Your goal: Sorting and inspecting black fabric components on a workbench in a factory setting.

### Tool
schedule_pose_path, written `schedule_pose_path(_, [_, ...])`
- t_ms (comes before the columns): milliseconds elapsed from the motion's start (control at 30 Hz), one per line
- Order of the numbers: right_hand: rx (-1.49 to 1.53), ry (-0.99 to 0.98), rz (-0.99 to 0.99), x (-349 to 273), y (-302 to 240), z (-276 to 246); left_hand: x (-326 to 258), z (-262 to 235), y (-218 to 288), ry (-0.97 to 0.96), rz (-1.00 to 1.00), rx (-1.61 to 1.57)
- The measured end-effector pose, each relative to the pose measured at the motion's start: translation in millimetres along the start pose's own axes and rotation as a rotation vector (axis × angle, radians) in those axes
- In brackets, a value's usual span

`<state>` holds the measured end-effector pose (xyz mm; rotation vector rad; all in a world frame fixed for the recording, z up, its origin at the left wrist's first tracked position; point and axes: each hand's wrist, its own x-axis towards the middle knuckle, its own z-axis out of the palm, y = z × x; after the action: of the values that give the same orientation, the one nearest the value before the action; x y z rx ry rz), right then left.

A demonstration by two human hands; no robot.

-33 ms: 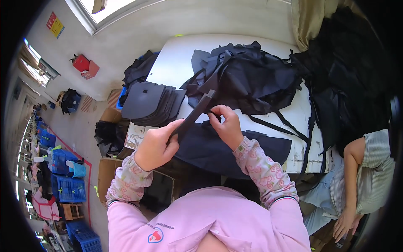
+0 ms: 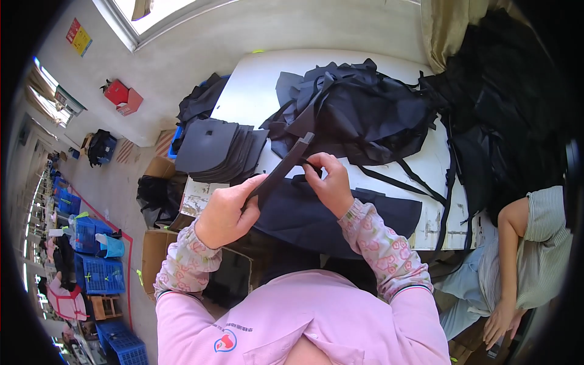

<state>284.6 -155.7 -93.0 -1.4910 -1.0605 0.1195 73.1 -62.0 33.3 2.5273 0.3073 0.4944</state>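
Black strap: a flat, stiff-looking strip of dark fabric, held up over the near edge of the white table, slanting from near-left up to far-right. Its far end stands free in the air above the table.

Left hand: closed around the near end of the strap, fingers curled over it, thumb on top. Firm grip.

Right hand: fingers pinched narrow at the strap's middle, just right of it, where a thin black loop or cord meets the strip. Cannot tell exactly what the fingertips hold there.

Under both hands: a large flat piece of dark cloth lies on the near edge of the table, partly hanging over it.

Far side of the hands: a big heap of black bags with loose straps trailing toward the right and near edges of the table.

Left on the table: a fanned stack of dark flat panels, overhanging the table's left edge.

Right: more black fabric piled high. Near right, another person in a striped top, seated, arm hanging down.

Floor, left: cardboard boxes, blue crates, a red box by the far wall.
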Motion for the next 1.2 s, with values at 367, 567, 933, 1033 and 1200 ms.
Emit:
schedule_pose_path(367, [-0.016, 0.042, -0.062, -19, 18, -20, 15, 11, 3, -0.400, 0.123, -0.241])
schedule_pose_path(567, [0.384, -0.361, 0.231, -26, 23, -28, 23, 95, -44, 0.049, -0.125, -0.424])
schedule_pose_path(933, [0.516, -0.908, 0.809, -3, 4, -95, 45, 147, -43, 0.122, 0.119, -0.137])
schedule_pose_path(1033, [0.389, -0.844, 0.744, 9, 14, -111, 47, 132, -48, 0.070, -0.094, -0.372])
schedule_pose_path(1200, [-0.159, -0.837, 0.532, 13, 64, -140, 34, 68, -66, 0.151, -0.322, -0.783])
